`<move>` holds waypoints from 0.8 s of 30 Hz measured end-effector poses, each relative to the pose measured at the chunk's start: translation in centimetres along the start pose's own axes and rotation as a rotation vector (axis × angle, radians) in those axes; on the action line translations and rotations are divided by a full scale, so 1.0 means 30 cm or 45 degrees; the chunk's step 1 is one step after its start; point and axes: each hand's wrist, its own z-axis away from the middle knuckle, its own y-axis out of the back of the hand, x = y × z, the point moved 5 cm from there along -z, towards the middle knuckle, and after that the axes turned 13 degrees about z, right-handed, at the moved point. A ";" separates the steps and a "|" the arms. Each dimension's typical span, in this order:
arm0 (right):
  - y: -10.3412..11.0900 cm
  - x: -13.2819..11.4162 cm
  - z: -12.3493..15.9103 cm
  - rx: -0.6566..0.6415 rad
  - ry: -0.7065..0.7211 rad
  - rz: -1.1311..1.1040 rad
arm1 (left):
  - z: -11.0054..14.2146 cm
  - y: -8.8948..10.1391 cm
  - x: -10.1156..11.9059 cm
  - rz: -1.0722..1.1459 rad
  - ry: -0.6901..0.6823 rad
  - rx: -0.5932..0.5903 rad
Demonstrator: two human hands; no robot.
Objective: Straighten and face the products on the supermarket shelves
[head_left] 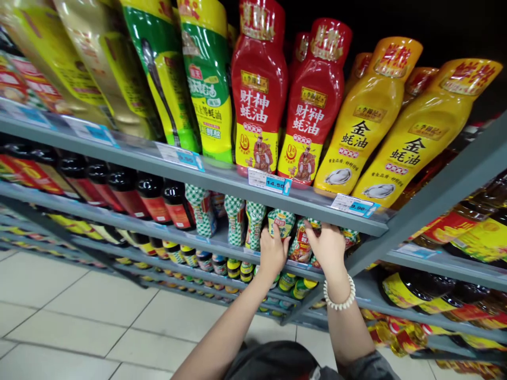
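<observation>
- Left hand [273,252], half-curled, touches a green-checked bottle [282,217] by the lower shelf's [233,248] front edge; hold unclear.
- Right hand [329,247]: fingertips hidden, grip unclear.
- Upper shelf [222,182]: edge tag [269,181] "14.50"; 李錦記 bottles [259,100], "财神蚝油".
- Left: open floor [67,327].

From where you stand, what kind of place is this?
Probably a supermarket aisle: there are shelves full of sauce bottles, a price tag reading 14.50, and a tiled floor.

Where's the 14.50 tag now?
Head view, just right of center: the 14.50 tag is on the upper shelf edge, below the red bottles, above the left hand.
</observation>
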 end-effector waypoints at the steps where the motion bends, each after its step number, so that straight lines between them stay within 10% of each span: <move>1: -0.005 -0.001 -0.002 -0.002 -0.015 -0.004 | -0.001 0.005 0.002 0.007 -0.006 -0.001; 9: 0.016 0.051 0.049 0.192 -0.080 -0.394 | 0.012 0.169 0.066 0.277 0.132 -0.198; 16: 0.157 0.225 0.247 0.805 -0.292 -1.099 | -0.118 0.429 -0.040 0.193 0.111 0.264; 24: 0.108 0.317 0.296 1.035 -0.453 -1.230 | -0.323 0.359 -0.315 0.598 0.356 0.006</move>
